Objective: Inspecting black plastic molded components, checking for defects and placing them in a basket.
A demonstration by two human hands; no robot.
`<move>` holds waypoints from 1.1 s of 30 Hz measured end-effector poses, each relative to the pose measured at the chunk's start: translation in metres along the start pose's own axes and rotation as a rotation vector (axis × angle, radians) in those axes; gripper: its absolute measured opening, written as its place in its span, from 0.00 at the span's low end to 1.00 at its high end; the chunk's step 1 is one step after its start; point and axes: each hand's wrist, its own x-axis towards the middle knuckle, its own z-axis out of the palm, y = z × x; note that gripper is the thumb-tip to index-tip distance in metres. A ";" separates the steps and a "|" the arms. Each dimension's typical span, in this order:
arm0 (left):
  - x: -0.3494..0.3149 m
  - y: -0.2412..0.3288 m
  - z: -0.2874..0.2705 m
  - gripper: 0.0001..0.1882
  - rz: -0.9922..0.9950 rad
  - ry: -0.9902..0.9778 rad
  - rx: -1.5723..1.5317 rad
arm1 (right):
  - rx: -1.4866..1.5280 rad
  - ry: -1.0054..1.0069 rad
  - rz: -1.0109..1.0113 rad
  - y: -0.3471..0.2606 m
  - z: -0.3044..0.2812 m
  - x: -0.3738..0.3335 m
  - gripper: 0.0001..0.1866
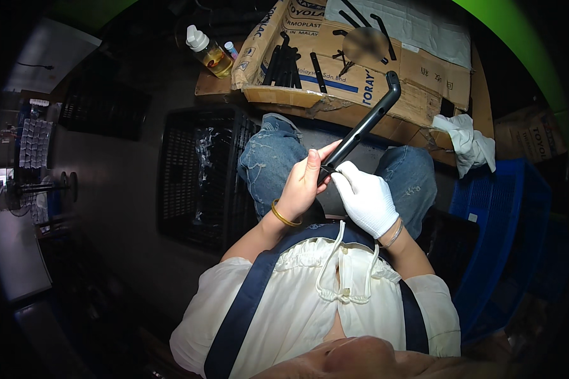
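Note:
A black bent tube (367, 120), apparently plastic with holes along its side, slants up and away from me over my lap. Its lower end lies in my bare left hand (301, 183), whose fingers wrap round it. My right hand (365, 199), in a white knit glove, is closed in a pinch at the tube's lower end. Something small and dark shows by the gloved fingertips, too hidden to name. The tube's angled far end, with a round hole, reaches over the cardboard in front of me.
Several black parts (284, 66) lie on a flattened cardboard box (335, 95) ahead. Left of it stand a pump bottle (215, 60) and a black plastic crate (199, 170). A white cloth (466, 142) hangs at the right, above a blue bin (487, 208).

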 end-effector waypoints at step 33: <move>0.002 -0.002 -0.003 0.35 -0.185 -0.050 -0.166 | -0.152 -0.198 -0.116 0.014 -0.011 0.006 0.10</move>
